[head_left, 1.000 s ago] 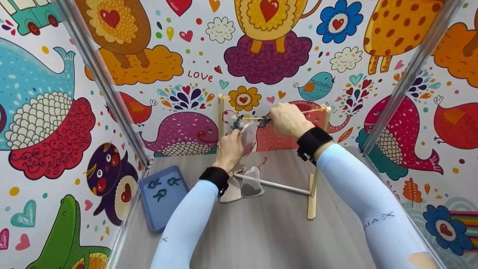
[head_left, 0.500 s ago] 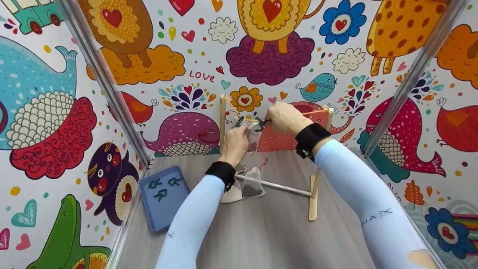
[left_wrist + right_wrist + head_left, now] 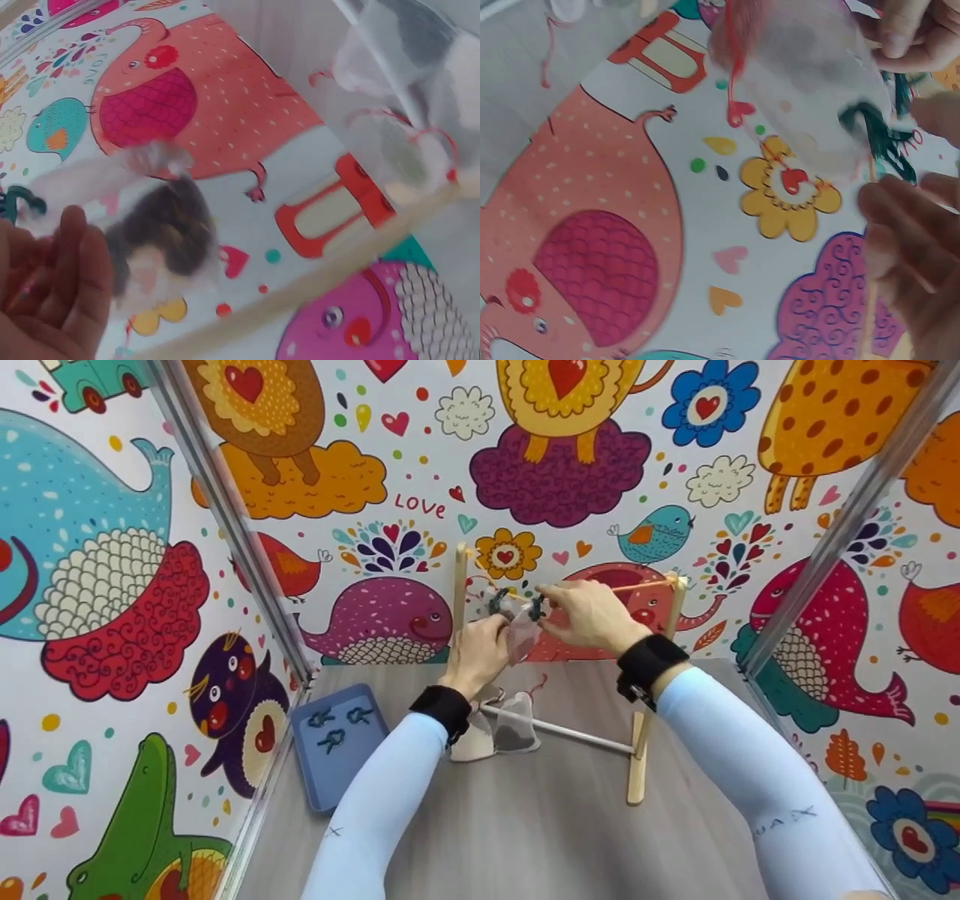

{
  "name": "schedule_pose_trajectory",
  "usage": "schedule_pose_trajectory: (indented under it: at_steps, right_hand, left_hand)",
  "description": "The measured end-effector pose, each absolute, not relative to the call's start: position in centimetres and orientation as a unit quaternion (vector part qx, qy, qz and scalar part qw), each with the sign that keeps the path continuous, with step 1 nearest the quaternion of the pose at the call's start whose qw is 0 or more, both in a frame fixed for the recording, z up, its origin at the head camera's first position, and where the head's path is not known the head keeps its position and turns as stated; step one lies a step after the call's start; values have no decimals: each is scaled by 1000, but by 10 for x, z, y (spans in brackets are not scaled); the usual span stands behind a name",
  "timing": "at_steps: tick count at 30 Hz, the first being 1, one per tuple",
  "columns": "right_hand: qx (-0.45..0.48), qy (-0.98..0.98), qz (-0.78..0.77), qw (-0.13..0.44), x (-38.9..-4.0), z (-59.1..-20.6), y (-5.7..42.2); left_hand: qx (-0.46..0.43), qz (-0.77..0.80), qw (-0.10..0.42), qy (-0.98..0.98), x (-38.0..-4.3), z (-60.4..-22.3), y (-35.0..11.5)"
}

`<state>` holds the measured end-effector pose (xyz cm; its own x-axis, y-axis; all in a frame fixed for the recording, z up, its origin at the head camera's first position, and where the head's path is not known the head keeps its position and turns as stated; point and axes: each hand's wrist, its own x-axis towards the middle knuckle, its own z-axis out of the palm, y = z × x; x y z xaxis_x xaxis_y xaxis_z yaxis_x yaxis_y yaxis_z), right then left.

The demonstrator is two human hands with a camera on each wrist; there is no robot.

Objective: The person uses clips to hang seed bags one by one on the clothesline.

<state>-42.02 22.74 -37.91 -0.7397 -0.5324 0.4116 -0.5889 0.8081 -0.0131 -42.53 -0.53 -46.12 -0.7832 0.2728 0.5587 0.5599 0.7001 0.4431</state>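
Note:
A sheer white drawstring pouch (image 3: 523, 639) with darkish contents hangs at an orange cord (image 3: 637, 586) strung between wooden posts. My left hand (image 3: 478, 654) pinches the pouch's left side, beside a dark green clip (image 3: 498, 601). A second green clip (image 3: 874, 131) sits on the pouch's other top corner, at the cord. Around this clip, the thumb and fingers of my right hand (image 3: 592, 615) are spread apart. In the left wrist view the pouch (image 3: 169, 240) lies beyond my left fingers, which partly hide its top.
A blue tray (image 3: 341, 776) with several green clips (image 3: 331, 740) stands at the left. Below the cord, more sheer pouches (image 3: 516, 727) lie on the grey table (image 3: 555, 825) by the frame's white crossbar (image 3: 581, 733). The right wooden post (image 3: 660, 660) rises beside my right forearm.
My right hand has brought its clip leftward from beside the pouch onto the pouch's top corner, and its fingers have spread. The left hand has stayed by the pouch.

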Motion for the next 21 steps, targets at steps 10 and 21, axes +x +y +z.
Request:
schedule_pose_trajectory:
  at_steps: [10,21]
  right_hand:
    - [271,-919,115,264,-398,-437,262]
    - [173,-962,152,144,-387,-498,284]
  left_hand:
    - [-189,-248,266,-912,-437,-486,-109]
    - [13,-289,176,-941,-433,-547,-207]
